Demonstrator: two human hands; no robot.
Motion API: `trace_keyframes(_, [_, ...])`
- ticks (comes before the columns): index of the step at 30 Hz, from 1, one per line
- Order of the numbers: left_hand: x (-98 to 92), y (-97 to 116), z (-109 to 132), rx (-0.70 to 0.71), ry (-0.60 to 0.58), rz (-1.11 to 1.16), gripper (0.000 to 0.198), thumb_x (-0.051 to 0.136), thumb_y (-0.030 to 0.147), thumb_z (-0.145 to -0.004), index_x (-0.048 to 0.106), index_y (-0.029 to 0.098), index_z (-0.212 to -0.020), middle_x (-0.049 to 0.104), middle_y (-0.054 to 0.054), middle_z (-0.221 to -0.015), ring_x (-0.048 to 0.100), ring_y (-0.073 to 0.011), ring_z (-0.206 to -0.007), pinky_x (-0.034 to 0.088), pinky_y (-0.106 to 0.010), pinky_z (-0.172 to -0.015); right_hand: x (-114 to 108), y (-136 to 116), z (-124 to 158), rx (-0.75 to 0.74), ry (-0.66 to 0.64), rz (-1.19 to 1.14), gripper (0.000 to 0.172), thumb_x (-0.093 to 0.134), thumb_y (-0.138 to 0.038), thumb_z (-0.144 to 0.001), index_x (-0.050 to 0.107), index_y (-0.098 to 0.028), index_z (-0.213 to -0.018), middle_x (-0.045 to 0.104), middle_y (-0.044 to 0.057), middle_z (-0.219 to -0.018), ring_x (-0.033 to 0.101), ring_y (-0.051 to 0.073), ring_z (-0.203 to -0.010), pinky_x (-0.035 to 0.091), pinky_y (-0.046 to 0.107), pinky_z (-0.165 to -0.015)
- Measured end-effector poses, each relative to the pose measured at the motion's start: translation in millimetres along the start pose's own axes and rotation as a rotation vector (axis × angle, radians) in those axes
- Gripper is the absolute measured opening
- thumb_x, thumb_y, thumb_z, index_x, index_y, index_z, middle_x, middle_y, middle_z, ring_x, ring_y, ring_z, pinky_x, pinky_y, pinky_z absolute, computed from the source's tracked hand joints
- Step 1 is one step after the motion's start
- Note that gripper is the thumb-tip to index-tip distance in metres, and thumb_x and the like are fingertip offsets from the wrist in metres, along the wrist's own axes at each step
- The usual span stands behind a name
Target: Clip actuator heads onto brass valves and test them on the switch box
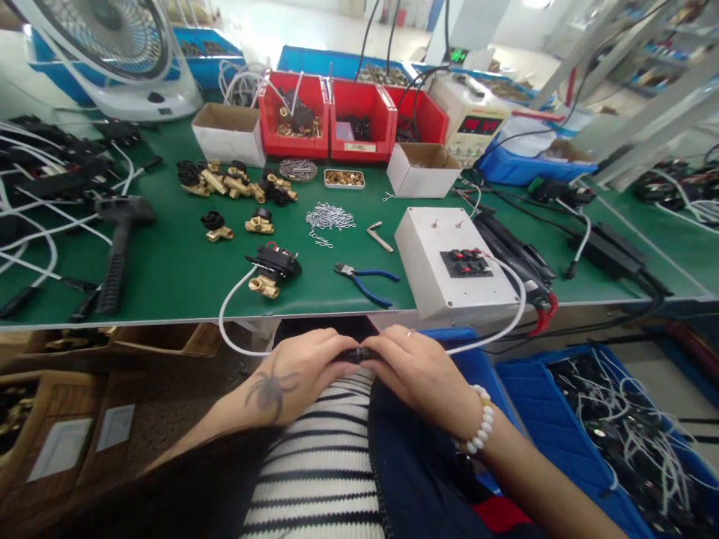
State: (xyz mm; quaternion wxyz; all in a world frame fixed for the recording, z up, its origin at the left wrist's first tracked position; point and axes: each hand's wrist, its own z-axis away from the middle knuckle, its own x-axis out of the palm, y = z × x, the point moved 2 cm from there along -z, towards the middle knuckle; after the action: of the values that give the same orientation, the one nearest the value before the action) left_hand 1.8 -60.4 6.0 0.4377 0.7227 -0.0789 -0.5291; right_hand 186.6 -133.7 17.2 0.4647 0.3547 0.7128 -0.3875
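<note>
Grip of left hand and right hand clamped on small black part, possibly a connector; red bin holding brass fittings; blue crate full of cables.

Matt green bench mat. Shiny brass fittings far left; glossy red plastic bins, dull cardboard box behind. Smooth white plastic-sheathed cable near; glossy bead bracelet.

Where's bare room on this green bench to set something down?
Widest bare patch: green mat between the black handle and the brass fittings. A smaller one: between pliers and wire clips. Crowded: the red bins and left cables. The left hand and right hand grip a black part.
</note>
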Motion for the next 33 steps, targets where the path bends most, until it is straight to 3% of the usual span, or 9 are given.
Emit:
trace_keyframes(3, [6.6,3,0,-0.017,0.03,0.002,0.031,0.044,0.038,-0.102,0.069,0.02,-0.109,0.07,-0.006,-0.091,0.066,-0.0209,-0.085,0.051,-0.031,-0.077,-4,0,-2,-0.049,0.057,-0.004,0.023,0.044,-0.025,-0.104,0.065,-0.015,-0.1,0.068,0.008,-0.085,0.06,0.02,-0.078,0.047,0.03,-0.067])
trace_keyframes(12, [-1.2,10,2,-0.047,0.047,0.083,0.028,0.05,0.041,-0.101,0.067,0.024,-0.116,0.075,-0.004,-0.104,0.069,-0.0189,-0.087,0.05,-0.028,-0.079,-13,-2,-11,-0.139,0.079,-0.028,0.023,0.039,-0.015,-0.103,0.061,-0.016,-0.095,0.067,0.004,-0.074,0.057,0.016,-0.066,0.044,0.027,-0.059])
trace_keyframes(14, [-1.2,11,2,-0.065,0.061,0.145,0.028,0.05,0.042,-0.1,0.068,0.024,-0.112,0.075,-0.003,-0.099,0.068,-0.0176,-0.082,0.049,-0.027,-0.076,-16,-3,-11,-0.181,0.085,-0.024,0.022,0.041,-0.013,-0.102,0.062,-0.016,-0.098,0.071,0.005,-0.08,0.057,0.015,-0.067,0.044,0.027,-0.06])
trace_keyframes(19, [-7.9,17,2,-0.279,0.026,0.248,0.026,0.048,0.038,-0.099,0.067,0.021,-0.09,0.066,0.004,-0.077,0.059,-0.0132,-0.069,0.043,-0.024,-0.065,-14,-5,-16,-0.212,0.144,0.02,0.02,0.044,-0.01,-0.101,0.063,-0.015,-0.101,0.075,0.005,-0.087,0.058,0.015,-0.068,0.044,0.028,-0.061])
trace_keyframes(25, [-16.5,14,4,-0.333,0.027,0.259,0.037,0.044,0.044,-0.1,0.064,0.021,-0.078,0.062,0.005,-0.069,0.056,-0.0131,-0.066,0.04,-0.024,-0.062,-14,-5,-22,-0.234,0.159,0.029,0.023,0.042,-0.011,-0.102,0.065,-0.015,-0.101,0.075,0.005,-0.087,0.06,0.015,-0.068,0.047,0.028,-0.061])
trace_keyframes(30, [-34.3,-6,13,-0.493,0.286,0.12,0.041,0.042,0.054,-0.1,0.068,0.022,-0.102,0.072,-0.001,-0.09,0.065,-0.0204,-0.085,0.047,-0.029,-0.075,-24,6,-20,-0.107,0.227,0.06,0.011,0.052,-0.02,-0.101,0.063,-0.019,-0.101,0.075,0.005,-0.085,0.062,0.016,-0.071,0.051,0.029,-0.07])
trace_keyframes(33, [-36.5,-4,13,-0.3,0.311,0.114,0.038,0.042,0.042,-0.102,0.064,0.022,-0.125,0.071,-0.003,-0.109,0.065,-0.0202,-0.102,0.049,-0.029,-0.089,-10,9,-23,-0.071,0.085,-0.041,0.014,0.055,-0.026,-0.1,0.065,-0.017,-0.098,0.073,0.007,-0.081,0.064,0.019,-0.073,0.052,0.031,-0.069])
